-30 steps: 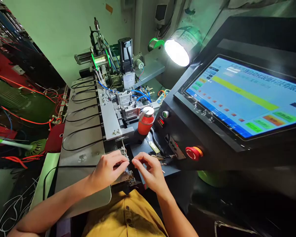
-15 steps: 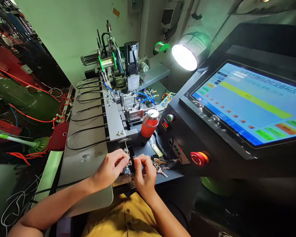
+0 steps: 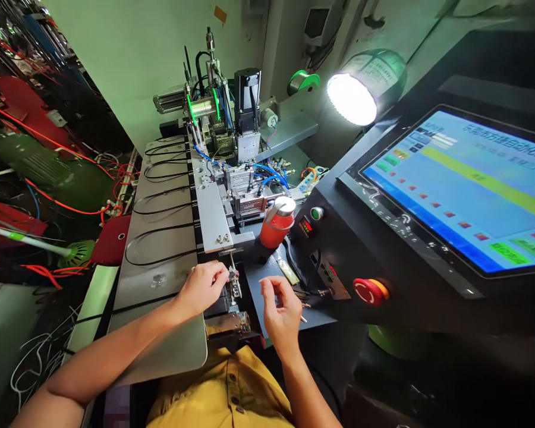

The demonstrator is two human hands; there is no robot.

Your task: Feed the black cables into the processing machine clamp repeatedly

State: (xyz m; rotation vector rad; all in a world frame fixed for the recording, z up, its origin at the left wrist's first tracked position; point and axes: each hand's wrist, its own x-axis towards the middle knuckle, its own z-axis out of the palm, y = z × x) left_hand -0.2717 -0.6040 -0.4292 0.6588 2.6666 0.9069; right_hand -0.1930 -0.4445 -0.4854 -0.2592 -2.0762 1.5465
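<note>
My left hand [image 3: 205, 286] is closed at the near end of the machine, its fingertips pinched beside a small metal fixture [image 3: 234, 285]; what they hold is too small to make out. Right of the fixture, my right hand [image 3: 282, 309] is raised above the dark table edge, thumb and fingers curled towards each other with a gap between them and nothing visible there. Black cables [image 3: 160, 261] lie in loops over the grey metal plate [image 3: 160, 339] on the left.
A red bottle [image 3: 276, 224] stands behind my right hand. Keys lie partly hidden beside that hand. On the right are a control panel with a lit screen [image 3: 468, 184] and a red stop button [image 3: 370, 291]. A bright lamp [image 3: 352, 99] hangs above.
My right hand has moved right, away from my left hand and the fixture, and its fingers have parted. More of the fixture shows. The camera view has shifted slightly.
</note>
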